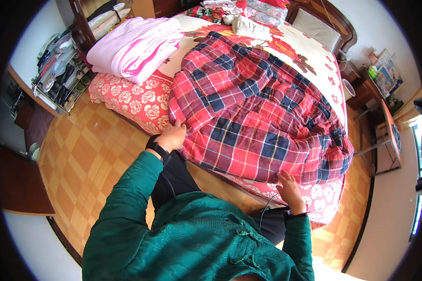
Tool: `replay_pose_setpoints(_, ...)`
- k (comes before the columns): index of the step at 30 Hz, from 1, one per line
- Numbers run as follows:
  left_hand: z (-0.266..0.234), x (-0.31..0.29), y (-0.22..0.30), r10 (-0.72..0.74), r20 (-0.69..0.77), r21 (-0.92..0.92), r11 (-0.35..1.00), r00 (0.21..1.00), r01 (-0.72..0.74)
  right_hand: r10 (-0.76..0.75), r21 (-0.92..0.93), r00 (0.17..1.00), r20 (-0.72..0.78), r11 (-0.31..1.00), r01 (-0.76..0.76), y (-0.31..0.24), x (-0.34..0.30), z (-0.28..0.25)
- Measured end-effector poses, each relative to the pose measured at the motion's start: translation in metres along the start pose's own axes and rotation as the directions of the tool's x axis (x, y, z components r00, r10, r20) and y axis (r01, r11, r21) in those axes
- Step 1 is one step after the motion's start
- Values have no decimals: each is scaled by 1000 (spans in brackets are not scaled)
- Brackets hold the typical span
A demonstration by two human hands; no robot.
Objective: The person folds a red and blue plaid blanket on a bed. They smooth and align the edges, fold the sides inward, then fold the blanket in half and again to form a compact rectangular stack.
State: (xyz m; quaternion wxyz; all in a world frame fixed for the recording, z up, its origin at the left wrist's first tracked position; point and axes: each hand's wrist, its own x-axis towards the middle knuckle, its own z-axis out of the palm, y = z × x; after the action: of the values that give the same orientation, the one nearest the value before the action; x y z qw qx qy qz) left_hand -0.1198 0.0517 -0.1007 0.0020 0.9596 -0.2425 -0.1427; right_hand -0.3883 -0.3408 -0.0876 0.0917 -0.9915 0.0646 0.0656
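The quilt (255, 119) could be skewed by uneven pulling, left hand (172, 136) pinching at eight o'clock, right hand (291, 193) spread at five.

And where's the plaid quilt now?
In the head view, the plaid quilt lies on the bed, right of the folded pink blanket, its near edge at the left hand and right hand.

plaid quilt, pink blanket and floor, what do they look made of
Plaid quilt: matte woven cloth, perhaps cotton; soft creases, puffy folds.
Pink blanket: soft fabric, maybe fleece; thick, rounded folds without shine.
Floor: wood or a wood-look covering, slightly glossy; tan checkered blocks, light reflections.
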Motion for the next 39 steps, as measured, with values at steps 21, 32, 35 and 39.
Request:
replay_pose_setpoints(21, 45, 32, -25, -224, -380, -485, 874, 898, 13, 792, 819, 490, 364, -523, 237, 127, -2, 42)
replay_pose_setpoints(32, 2, -18, -22, -160, -48, -714, 695, 986, 78, 918, 970, 377, -123, 31, 241, 117, 6, 12)
replay_pose_setpoints(35, -14, -23, -45, 1, -167, -687, 717, 986, -117, 876, 963, 436, -204, 100, 250, 102, -9, -4)
replay_pose_setpoints(39, -40, -43, -57, 121, -176, -613, 763, 977, -205, 854, 961, 441, -276, 234, 150, 83, -31, -14)
